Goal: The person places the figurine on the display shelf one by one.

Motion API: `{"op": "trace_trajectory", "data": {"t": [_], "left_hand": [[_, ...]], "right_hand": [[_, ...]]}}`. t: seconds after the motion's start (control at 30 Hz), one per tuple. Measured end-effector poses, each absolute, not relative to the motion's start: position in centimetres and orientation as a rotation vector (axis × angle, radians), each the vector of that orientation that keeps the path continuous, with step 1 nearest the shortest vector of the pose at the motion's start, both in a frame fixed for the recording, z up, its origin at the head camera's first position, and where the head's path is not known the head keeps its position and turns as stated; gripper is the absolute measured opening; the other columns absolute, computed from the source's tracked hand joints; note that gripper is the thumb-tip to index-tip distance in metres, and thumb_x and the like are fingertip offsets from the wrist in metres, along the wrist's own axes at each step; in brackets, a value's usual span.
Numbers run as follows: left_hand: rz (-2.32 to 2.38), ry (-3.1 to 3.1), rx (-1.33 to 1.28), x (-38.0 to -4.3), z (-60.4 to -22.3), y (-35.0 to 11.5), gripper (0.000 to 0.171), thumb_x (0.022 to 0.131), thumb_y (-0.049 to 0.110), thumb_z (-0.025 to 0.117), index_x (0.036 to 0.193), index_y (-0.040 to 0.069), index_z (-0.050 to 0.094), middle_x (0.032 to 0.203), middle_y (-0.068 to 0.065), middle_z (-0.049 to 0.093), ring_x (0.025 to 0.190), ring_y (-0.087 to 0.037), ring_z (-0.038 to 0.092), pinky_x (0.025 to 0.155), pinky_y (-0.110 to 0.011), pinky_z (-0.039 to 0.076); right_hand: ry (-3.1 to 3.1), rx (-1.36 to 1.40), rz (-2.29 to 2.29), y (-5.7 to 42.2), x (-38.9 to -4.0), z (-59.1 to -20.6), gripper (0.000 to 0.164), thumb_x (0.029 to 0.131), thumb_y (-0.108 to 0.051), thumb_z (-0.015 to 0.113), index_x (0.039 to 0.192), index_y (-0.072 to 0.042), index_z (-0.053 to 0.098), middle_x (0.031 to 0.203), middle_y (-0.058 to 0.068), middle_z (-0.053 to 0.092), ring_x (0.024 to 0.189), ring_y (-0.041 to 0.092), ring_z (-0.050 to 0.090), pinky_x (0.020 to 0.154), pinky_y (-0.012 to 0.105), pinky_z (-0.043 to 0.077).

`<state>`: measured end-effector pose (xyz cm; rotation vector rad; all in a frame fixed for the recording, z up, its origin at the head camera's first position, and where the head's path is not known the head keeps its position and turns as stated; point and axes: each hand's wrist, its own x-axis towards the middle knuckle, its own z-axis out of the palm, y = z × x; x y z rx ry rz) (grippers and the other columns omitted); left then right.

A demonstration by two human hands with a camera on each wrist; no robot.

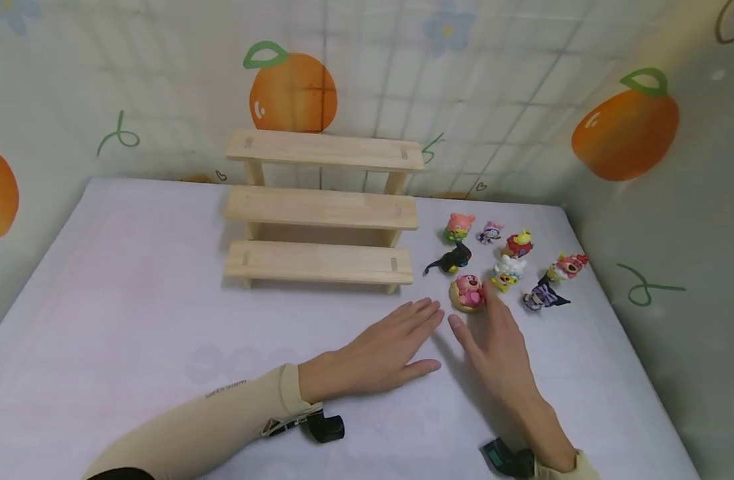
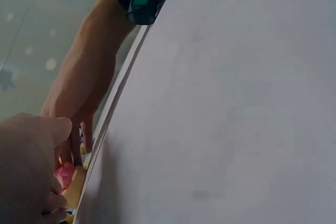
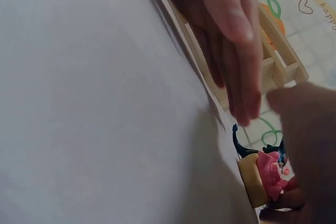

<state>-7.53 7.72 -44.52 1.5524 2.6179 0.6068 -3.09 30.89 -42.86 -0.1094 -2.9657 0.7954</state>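
A pink bear figurine (image 1: 467, 293) sits in a round tan base on the white table, right of the wooden stand. My right hand (image 1: 500, 347) reaches up to it from the front, fingertips at its right side and thumb held apart. In the right wrist view, fingertips show close beside the pink bear figurine (image 3: 270, 174). My left hand (image 1: 381, 350) stretches toward it from the left with straight fingers, palm facing inward, nothing in it. A black figurine (image 1: 453, 258) with a long tail lies just behind the pink one.
A three-step wooden stand (image 1: 321, 207) occupies the back middle of the table. Several small figurines are grouped at right, among them a white-haired one (image 1: 508, 272), a purple-and-black one (image 1: 543, 297) and a red one (image 1: 567, 267) near the table's right edge. Printed curtains surround the table.
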Motion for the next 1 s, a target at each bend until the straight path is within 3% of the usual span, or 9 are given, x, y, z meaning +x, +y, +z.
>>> {"op": "trace_trajectory", "data": {"t": [0.33, 0.67, 1.0], "left_hand": [[0.563, 2.591, 1.485, -9.9, -45.3, 10.3, 0.085, 0.108, 0.06, 0.041, 0.169, 0.007, 0.014, 0.178, -0.008, 0.013, 0.165, -0.02, 0.008, 0.133, -0.035, 0.004], [0.56, 2.542, 1.505, -10.0, -45.3, 10.5, 0.088, 0.107, 0.066, 0.036, 0.17, 0.012, 0.009, 0.178, -0.005, 0.009, 0.165, -0.017, 0.005, 0.134, -0.035, 0.001], [0.598, 2.519, 1.48, -10.0, -45.2, 10.2, 0.091, 0.105, 0.068, 0.038, 0.171, 0.013, 0.007, 0.179, -0.005, 0.007, 0.165, -0.015, 0.005, 0.132, -0.029, 0.006]], "right_hand": [[-2.968, -0.13, 0.795, 30.8, -3.3, -43.3, 0.099, 0.099, -0.046, 0.071, 0.169, -0.006, 0.013, 0.171, 0.026, 0.026, 0.154, 0.052, 0.029, 0.118, 0.073, 0.03], [-2.952, -0.147, 0.793, 30.6, -2.8, -43.1, 0.098, 0.097, -0.037, 0.075, 0.169, -0.006, 0.015, 0.17, 0.026, 0.027, 0.155, 0.052, 0.028, 0.118, 0.074, 0.029], [-2.902, -0.13, 0.784, 30.7, -3.1, -42.8, 0.086, 0.096, -0.023, 0.077, 0.166, -0.005, 0.029, 0.161, 0.027, 0.043, 0.149, 0.05, 0.039, 0.117, 0.076, 0.028]]}}
